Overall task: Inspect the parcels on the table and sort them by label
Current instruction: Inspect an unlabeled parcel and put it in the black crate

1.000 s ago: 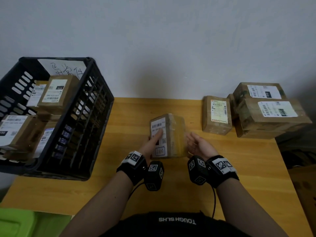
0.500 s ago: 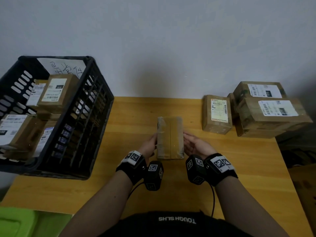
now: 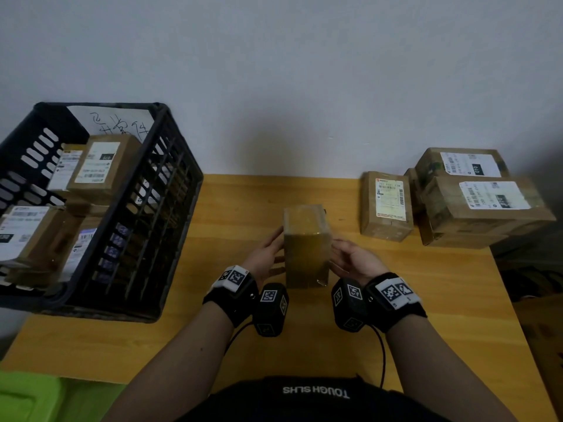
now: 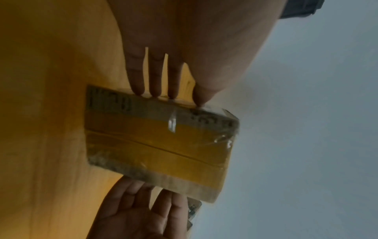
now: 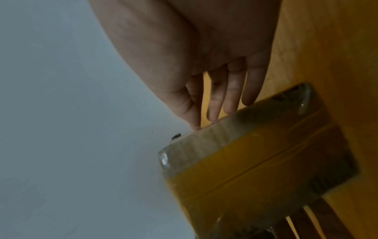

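A small brown parcel (image 3: 306, 248) wrapped in clear tape is held above the middle of the wooden table (image 3: 237, 202), between my two hands. My left hand (image 3: 268, 254) presses its left side with straight fingers (image 4: 155, 77). My right hand (image 3: 353, 260) presses the opposite side, its fingers (image 5: 231, 90) also straight. A plain taped face (image 4: 159, 142) with a seam looks toward me. No label shows on the held parcel in any view.
A black slatted crate (image 3: 179, 141) holding several labelled parcels (image 3: 100, 166) stands on the table's left end. At the right rear lie one labelled parcel (image 3: 387, 205) and a stack of bigger ones (image 3: 484, 208). A green object (image 3: 30, 397) sits below the table's left corner.
The parcel has been turned between the hands. Its white label faced up a second ago, with the left thumb on it; now a plain taped face shows and the label is out of sight.
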